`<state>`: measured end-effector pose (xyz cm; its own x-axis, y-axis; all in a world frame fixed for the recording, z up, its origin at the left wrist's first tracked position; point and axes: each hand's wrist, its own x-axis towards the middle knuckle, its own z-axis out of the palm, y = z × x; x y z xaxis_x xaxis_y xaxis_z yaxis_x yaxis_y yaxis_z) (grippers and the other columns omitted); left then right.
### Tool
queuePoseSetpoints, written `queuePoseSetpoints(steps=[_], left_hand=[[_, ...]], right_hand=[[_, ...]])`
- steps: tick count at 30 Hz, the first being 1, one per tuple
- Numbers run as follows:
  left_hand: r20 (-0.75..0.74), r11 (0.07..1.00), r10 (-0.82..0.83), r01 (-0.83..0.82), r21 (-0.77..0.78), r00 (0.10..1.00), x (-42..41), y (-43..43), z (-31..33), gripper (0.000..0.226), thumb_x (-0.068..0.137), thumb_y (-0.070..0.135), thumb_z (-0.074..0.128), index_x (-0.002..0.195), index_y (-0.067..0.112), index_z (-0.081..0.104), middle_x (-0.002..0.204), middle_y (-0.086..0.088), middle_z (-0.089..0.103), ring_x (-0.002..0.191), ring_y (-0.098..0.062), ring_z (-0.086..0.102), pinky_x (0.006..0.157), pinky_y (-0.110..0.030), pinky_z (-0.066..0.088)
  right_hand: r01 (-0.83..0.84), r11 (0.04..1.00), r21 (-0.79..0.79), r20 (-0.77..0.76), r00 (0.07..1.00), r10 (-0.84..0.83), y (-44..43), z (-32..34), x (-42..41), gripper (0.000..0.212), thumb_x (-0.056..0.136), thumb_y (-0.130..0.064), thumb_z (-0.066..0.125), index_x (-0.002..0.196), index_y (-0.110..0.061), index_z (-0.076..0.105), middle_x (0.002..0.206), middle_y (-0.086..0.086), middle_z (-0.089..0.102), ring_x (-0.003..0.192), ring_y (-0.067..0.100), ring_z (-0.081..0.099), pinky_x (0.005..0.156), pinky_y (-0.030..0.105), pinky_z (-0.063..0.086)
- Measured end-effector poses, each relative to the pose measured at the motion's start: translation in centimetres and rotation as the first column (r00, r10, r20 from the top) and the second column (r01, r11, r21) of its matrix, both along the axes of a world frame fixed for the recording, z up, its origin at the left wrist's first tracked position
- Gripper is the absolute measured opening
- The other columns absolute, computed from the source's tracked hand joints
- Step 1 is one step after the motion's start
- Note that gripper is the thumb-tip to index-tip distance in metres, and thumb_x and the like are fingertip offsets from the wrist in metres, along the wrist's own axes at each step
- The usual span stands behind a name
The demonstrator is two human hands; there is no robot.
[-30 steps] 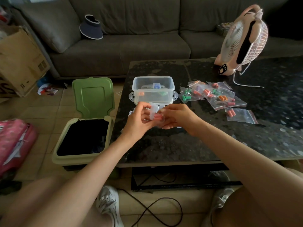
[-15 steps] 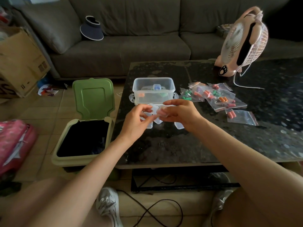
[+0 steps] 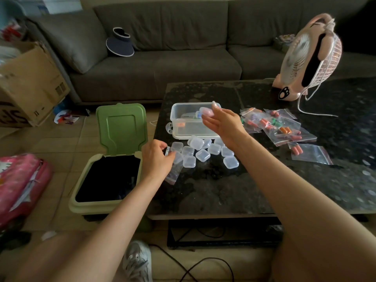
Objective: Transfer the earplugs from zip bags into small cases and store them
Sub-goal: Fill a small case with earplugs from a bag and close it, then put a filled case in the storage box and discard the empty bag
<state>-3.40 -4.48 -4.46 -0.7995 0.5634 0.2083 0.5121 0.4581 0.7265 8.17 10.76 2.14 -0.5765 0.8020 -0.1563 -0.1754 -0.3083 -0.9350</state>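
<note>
My right hand [image 3: 222, 122] holds a small clear case [image 3: 207, 112] with pink earplugs inside, over the open clear storage box [image 3: 178, 131] on the black table. My left hand [image 3: 156, 157] pinches an empty zip bag [image 3: 174, 173] at the table's left edge, beside the open bin. Several empty small clear cases [image 3: 203, 152] lie in a cluster in front of the box. Zip bags with coloured earplugs [image 3: 278, 127] lie spread to the right of the box.
A green bin [image 3: 107, 180] with its lid up stands on the floor left of the table. A pink desk fan [image 3: 309, 58] with a white cord sits at the table's back right. A grey sofa, a cardboard box and a pink bag surround the area.
My hands have parted. The right hand carried the filled case up and back over the storage box; the left hand moved left toward the bin with the empty zip bag.
</note>
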Motion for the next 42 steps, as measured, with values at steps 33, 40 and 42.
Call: queuePoseSetpoints(steps=[33,40,42], left_hand=[[0.104,0.840,0.492,-0.440,-0.316,0.865,-12.8,-8.0,-4.8,0.022,0.090,0.001,0.048,0.098,-0.002,0.068,0.107,-0.024,0.064,0.100,-0.040,0.060,0.082,-0.042,0.049],[0.220,0.845,0.408,-0.274,-0.460,0.886,-12.7,-8.5,-4.5,0.015,0.091,0.017,0.056,0.094,0.004,0.062,0.103,-0.019,0.064,0.087,-0.034,0.060,0.079,-0.040,0.051],[0.196,0.866,0.361,-0.249,-0.434,0.912,-11.8,-7.7,-3.2,0.017,0.091,0.016,0.057,0.100,0.005,0.064,0.110,-0.018,0.063,0.097,-0.035,0.059,0.084,-0.039,0.048]], right_hand=[[-0.519,0.658,0.546,0.642,0.763,0.070,-0.4,-1.7,5.9,0.009,0.089,-0.015,0.063,0.097,-0.015,0.068,0.091,0.004,0.072,0.074,0.014,0.071,0.067,0.019,0.057],[-0.506,0.628,0.591,0.653,0.757,-0.004,0.4,-1.2,7.1,0.014,0.090,-0.014,0.061,0.102,-0.012,0.068,0.093,0.002,0.069,0.077,0.014,0.069,0.067,0.019,0.056],[-0.510,0.617,0.600,0.667,0.744,-0.034,0.7,-1.2,7.3,0.013,0.090,-0.014,0.061,0.101,-0.011,0.068,0.094,0.003,0.068,0.078,0.015,0.068,0.070,0.023,0.056]])
